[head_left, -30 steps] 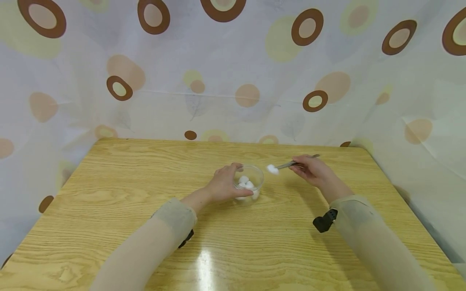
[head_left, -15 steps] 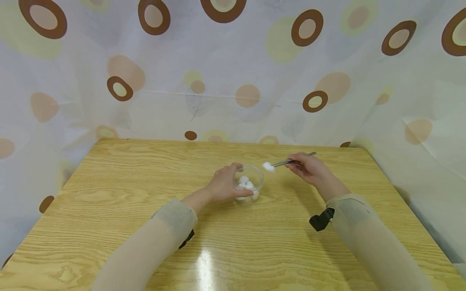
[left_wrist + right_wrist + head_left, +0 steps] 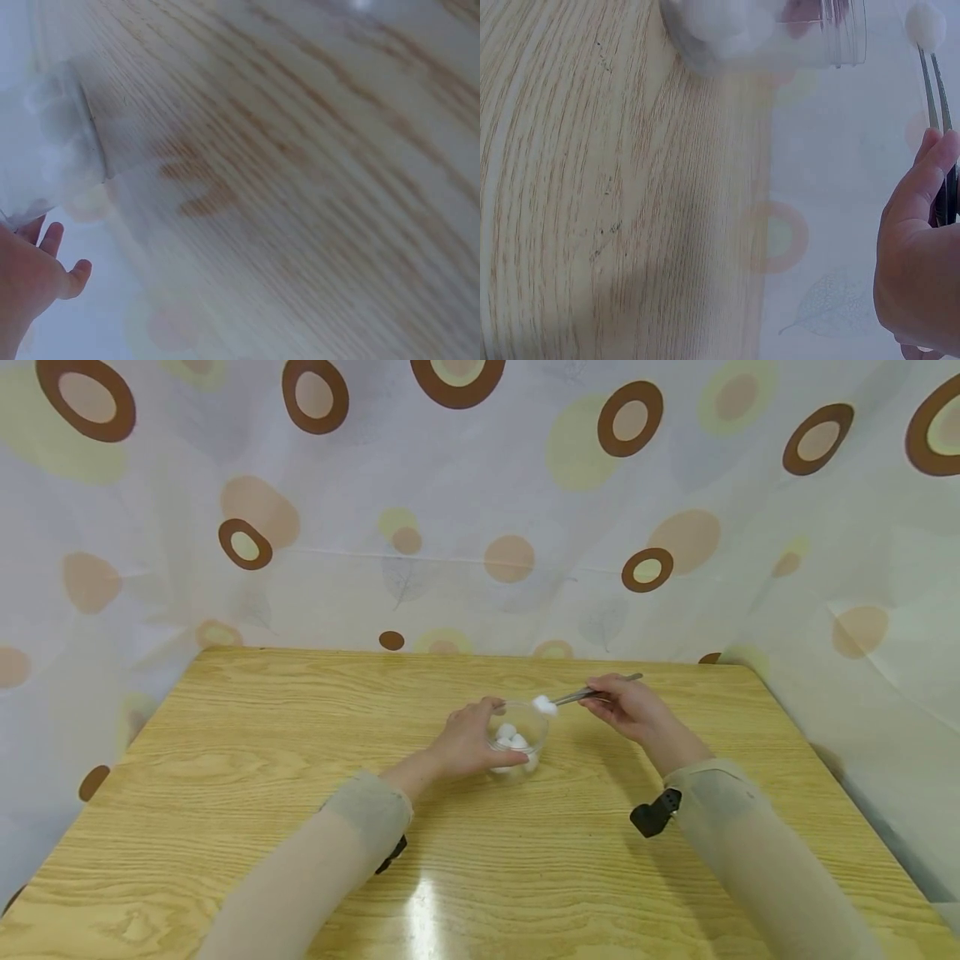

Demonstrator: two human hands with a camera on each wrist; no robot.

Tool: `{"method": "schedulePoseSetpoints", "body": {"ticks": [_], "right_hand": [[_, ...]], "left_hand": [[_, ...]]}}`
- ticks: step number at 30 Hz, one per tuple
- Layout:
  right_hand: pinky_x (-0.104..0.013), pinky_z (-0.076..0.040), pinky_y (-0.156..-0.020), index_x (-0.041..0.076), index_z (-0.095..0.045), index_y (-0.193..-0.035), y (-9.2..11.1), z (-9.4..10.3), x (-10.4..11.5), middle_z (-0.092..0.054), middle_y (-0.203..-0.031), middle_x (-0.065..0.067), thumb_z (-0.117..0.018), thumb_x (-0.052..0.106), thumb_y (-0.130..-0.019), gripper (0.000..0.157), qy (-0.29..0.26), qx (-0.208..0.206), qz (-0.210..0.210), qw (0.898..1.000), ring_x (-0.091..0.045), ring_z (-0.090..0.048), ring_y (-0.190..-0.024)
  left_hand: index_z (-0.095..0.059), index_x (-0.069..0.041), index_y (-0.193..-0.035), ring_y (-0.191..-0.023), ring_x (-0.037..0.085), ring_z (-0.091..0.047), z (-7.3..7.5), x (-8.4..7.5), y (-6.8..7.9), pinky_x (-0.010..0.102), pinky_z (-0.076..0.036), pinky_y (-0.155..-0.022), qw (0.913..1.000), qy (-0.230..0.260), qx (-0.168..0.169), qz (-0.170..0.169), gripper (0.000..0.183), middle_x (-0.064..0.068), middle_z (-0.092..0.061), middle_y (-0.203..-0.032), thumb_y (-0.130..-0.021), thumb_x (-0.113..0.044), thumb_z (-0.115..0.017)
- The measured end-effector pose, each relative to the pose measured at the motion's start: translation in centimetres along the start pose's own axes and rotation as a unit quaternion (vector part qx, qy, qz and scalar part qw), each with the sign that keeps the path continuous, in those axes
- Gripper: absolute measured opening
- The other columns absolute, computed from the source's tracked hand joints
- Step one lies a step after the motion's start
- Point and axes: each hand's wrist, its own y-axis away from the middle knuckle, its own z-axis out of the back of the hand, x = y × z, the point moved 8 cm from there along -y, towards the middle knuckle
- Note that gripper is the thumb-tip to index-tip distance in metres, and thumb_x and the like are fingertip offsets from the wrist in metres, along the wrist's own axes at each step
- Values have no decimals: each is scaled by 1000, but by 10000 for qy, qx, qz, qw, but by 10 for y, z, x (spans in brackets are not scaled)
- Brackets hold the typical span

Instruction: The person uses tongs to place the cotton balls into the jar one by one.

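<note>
A clear jar with several white cotton balls in it stands on the table. My left hand grips it from the left, thumb on the near side and fingers around the far side. My right hand pinches metal tweezers, whose tips hold one cotton ball just over the jar's right rim. In the right wrist view that cotton ball sits beyond the jar's mouth, between the tweezer tips. The left wrist view shows the jar only in part.
The wood-grain table extends around both hands. Behind it and along the sides hangs a pale patterned sheet. Black wrist cameras sit under the forearms.
My right hand has moved left, bringing the tweezers and their cotton ball to the jar's rim. The jar, with my left hand on it, has shifted slightly right.
</note>
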Motion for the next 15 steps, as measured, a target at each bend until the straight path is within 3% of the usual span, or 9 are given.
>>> {"method": "schedulePoseSetpoints", "body": {"ticks": [15], "right_hand": [[-16, -53, -61, 8, -62, -77, -3, -8, -6, -65, -70, -5, -45, 5, -97, 27, 123, -7, 62, 9999, -11, -66, -64]], "left_hand": [[-30, -8, -142, -131, 29, -39, -2, -3, -2, 49, -15, -112, 10000, -11, 14, -80, 87, 7, -44, -143, -77, -49, -71]]}}
